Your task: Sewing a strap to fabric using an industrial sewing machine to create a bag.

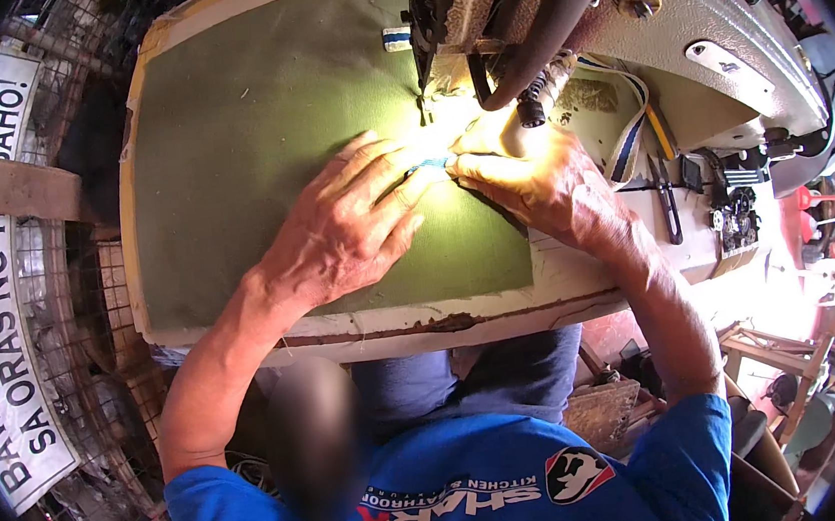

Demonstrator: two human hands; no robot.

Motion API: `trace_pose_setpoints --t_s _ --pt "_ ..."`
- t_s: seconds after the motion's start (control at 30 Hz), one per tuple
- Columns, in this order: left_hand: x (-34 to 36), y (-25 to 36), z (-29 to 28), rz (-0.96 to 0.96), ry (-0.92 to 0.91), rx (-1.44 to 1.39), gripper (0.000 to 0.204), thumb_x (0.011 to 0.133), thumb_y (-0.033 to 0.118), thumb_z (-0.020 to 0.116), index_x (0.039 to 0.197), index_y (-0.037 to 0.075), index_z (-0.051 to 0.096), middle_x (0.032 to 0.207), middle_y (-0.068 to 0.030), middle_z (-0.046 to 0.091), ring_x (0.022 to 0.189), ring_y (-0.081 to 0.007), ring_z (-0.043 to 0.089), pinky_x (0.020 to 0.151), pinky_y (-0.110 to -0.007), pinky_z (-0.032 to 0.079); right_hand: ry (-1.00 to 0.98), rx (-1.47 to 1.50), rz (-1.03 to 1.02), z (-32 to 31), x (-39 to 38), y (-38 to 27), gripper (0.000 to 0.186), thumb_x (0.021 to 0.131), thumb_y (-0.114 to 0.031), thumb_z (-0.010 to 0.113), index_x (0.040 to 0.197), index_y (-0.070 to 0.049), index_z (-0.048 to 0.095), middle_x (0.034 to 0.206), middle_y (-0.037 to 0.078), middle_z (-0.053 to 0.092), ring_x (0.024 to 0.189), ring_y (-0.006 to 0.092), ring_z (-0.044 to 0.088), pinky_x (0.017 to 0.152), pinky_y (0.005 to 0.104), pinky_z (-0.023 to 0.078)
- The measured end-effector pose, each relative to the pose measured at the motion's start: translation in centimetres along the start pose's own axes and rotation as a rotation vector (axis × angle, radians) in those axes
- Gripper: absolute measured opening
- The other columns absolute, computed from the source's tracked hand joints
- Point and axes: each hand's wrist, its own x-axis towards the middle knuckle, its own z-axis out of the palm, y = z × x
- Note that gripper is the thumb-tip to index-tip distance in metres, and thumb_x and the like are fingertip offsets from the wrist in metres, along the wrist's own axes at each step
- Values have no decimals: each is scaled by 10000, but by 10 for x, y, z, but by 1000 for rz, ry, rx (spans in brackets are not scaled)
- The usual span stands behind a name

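My left hand (338, 218) lies over the green sheet (227, 158) that covers the table. Its fingers are stretched toward a small blue strip (425, 165), and their tips touch or nearly touch it. At the strip's right end, my right hand (546, 183) is closed, with thumb and forefinger pinching it. Both hands are just in front of the needle area of a sewing machine (656, 26). Strong lamp glare washes out the right fingertips and the spot under the machine head.
A blue-and-white striped ribbon (631, 145) hangs by the machine arm, beside a yellow-and-black tool (661, 131). Slim dark tweezers or snips (667, 201) and a black mechanism (735, 220) lie on the right. The table's worn front edge (444, 324) runs above my lap.
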Motion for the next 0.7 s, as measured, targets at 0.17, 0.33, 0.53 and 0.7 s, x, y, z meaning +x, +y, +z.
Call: trace_pose_setpoints --t_s 0.17,0.33,0.53,0.7 --pt "-7 3 -6 -70 -135 -34 595 841 299 701 1343 21 545 1367 -166 541 1273 -339 514 1160 -590 283 117 -19 -80 5 -4 -2 282 834 -132 611 1108 -84 650 973 76 651 875 282 646 740 400 514" --pt "0 -9 -4 -76 -150 -31 629 815 296 728 1336 10 524 1376 -158 514 1285 -316 497 1154 -595 292 183 30 -71 8 -1 8 236 810 -124 613 1042 -92 645 918 97 635 865 292 631 746 422 507" --pt "5 -17 -3 -94 -131 -15 623 824 307 726 1332 9 522 1375 -167 512 1289 -321 495 1161 -579 289 121 -2 -41 13 4 23 142 780 -157 645 919 -132 631 849 117 586 858 335 591 730 454 487" --pt "5 -18 -1 -109 -126 -13 595 828 313 728 1299 0 541 1363 -175 521 1293 -327 498 1158 -572 298 132 -29 -38 12 1 24 154 773 -139 644 927 -142 636 872 111 587 863 328 593 727 451 496"
